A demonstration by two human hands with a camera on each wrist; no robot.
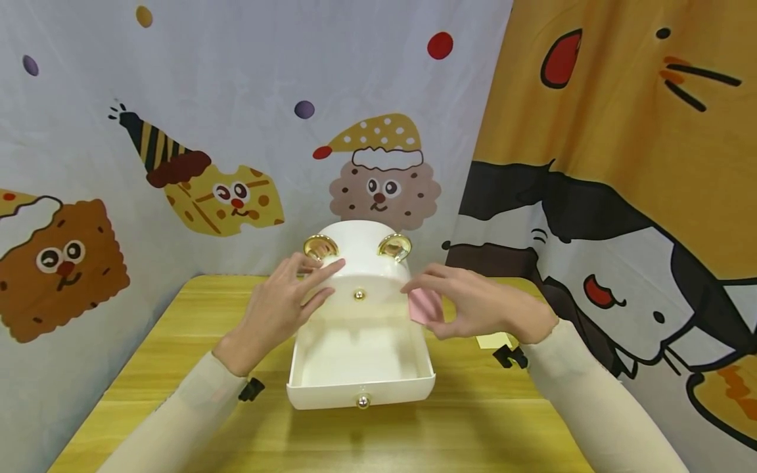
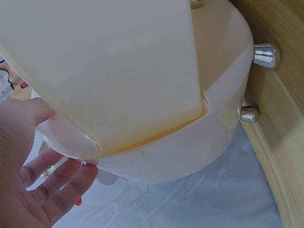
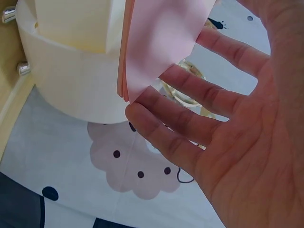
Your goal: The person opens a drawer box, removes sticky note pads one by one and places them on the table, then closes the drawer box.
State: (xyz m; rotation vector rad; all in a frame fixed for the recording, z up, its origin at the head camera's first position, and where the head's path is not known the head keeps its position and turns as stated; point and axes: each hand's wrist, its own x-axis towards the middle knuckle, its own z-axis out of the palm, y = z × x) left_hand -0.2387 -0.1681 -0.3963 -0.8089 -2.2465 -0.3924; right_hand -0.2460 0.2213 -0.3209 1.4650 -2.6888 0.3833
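Note:
A white storage box [image 1: 359,253] with gold ear-like rounds [image 1: 394,247] stands on the table, its lower drawer [image 1: 361,392] pulled out toward me. My left hand [image 1: 278,305] is at the box's left side with fingers extended; in the left wrist view its fingertips [image 2: 90,173] touch or nearly touch the curved edge. On the right, my right hand [image 1: 476,302] holds a pad of pink sticky notes [image 1: 426,307] between thumb and fingers, beside the box. The pad's layered edge [image 3: 124,57] shows in the right wrist view, where the thumb is mostly hidden.
Yellow paper notes [image 1: 493,341] lie on the wooden table [image 1: 473,427], partly behind the right wrist. A cartoon-printed cloth [image 1: 236,79] hangs behind the table. Small silvery feet [image 2: 266,55] show on the box. Black clips [image 1: 510,357] sit near both wrists.

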